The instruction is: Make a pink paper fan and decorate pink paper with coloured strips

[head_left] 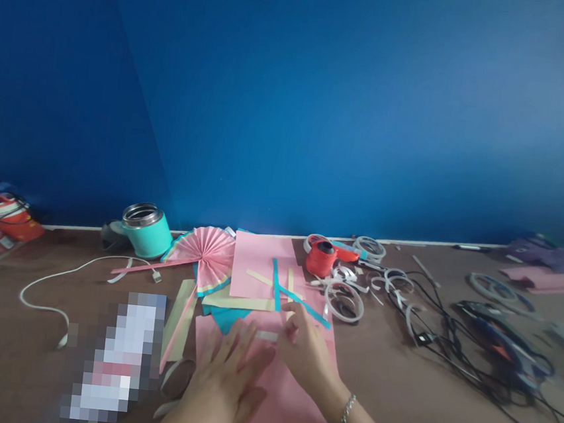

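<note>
My left hand (230,366) lies flat with its fingers spread on a pink paper sheet (274,397). A short white strip (266,336), which looks like tape, runs across the sheet between my hands. Curled fingers of my right hand (305,347) close at the strip's right end; the fingertips are partly hidden and blurred. Just beyond, blue paper strips (303,304) and cream paper strips (259,278) cross over another pink sheet (258,252). To the left is a pleated pink paper fan (205,257) with a blue and cream edge.
A teal mug (150,232) stands at the back left, near a white cable (46,308). Tape rolls (344,302) and a red tape dispenser (321,258) sit right of the paper. Black cables (458,348) tangle farther right. A blue wall (292,106) rises behind the table.
</note>
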Motion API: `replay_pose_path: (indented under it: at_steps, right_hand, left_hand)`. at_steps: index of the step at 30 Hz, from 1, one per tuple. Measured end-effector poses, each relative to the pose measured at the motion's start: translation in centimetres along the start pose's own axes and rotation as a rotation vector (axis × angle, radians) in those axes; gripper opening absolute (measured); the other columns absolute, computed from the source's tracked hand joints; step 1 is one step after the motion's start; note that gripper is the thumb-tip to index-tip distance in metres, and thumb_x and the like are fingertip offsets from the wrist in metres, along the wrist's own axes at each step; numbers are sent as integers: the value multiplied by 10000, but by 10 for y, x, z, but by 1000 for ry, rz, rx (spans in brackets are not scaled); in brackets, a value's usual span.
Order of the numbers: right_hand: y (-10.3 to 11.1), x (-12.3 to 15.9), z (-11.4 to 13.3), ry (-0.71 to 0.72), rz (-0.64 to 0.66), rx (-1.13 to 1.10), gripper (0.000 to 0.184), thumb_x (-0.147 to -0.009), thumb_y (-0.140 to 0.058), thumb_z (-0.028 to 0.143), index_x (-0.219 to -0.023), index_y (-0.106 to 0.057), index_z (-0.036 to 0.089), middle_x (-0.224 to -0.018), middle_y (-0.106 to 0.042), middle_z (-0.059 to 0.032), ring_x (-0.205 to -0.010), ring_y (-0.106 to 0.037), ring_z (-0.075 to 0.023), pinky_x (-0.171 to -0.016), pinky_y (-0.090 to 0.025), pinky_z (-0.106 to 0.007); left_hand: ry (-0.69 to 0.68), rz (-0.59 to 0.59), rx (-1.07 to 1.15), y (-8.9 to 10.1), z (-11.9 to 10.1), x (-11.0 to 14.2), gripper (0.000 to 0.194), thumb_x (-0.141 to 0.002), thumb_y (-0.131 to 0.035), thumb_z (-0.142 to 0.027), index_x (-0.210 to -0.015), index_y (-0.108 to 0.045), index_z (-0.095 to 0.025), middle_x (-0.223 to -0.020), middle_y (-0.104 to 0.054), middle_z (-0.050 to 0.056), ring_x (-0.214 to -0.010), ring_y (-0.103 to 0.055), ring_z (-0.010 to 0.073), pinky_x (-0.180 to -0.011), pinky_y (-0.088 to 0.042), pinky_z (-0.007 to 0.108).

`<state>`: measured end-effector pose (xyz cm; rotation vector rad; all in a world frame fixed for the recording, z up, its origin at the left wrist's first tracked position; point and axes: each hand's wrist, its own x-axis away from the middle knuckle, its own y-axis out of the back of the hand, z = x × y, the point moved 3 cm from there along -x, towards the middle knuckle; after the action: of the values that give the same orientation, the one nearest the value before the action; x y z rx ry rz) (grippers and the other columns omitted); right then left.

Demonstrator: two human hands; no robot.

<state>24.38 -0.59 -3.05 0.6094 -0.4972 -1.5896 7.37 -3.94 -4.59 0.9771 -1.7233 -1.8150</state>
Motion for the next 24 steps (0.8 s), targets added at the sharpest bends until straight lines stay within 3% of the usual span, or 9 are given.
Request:
replay_pose_path:
  at_steps: [5, 9, 16, 20, 24]
  right_hand:
    - [-4, -3, -11, 12, 44, 139, 440, -607, -406, 53, -1013, -473, 209, -579, -489, 79, -592, -511, -141, -612, -319, -243]
    - [-9, -4, -13, 34, 57, 123, 437, -635, -409, 63, -1044, -475, 204, -575, -489, 76, -592, -512, -147, -605, -328, -246]
    - [-10, -4, -11, 32, 55, 98, 463, -634, -412, 42, -1065, -476, 198, -574, -482, 78, -603, -514, -146, -611, -343, -243]
    - [-9, -4, -10, 8, 71, 114, 471, -638, -416, 37, -1074, -478, 203, -578, -494, 72, -616, -515, -151, -613, -337, -239]
    - [-8, -4, -10, -24, 87, 141, 469, -624, -417, 44, -1055, -489, 214, -593, -502, 61, -628, -501, -161, -592, -312, -233]
  left_hand:
    - [-36, -39, -35, 5, -1, -1, 544, -906, -437, -387, -1415, -245, -390, -1473, -342, 96, -1304, -370, 357, -935, -407, 600]
    - [-9, -69, -30, 5, 0, -1, 605, -862, -515, -420, -1401, -240, -444, -1471, -344, 84, -1263, -403, 407, -897, -438, 599]
    - [8, -87, -45, 7, -1, 0, 663, -834, -561, -414, -1402, -222, -462, -1500, -283, 80, -1247, -423, 410, -887, -474, 538]
    - [24, -107, -43, -3, 1, 4, 658, -849, -512, -472, -1433, -232, -359, -1501, -278, 117, -1275, -389, 405, -912, -458, 513]
    - [36, -145, -58, -14, 3, 6, 698, -856, -420, -571, -1414, -329, -161, -1436, -371, 202, -1302, -347, 404, -944, -430, 504]
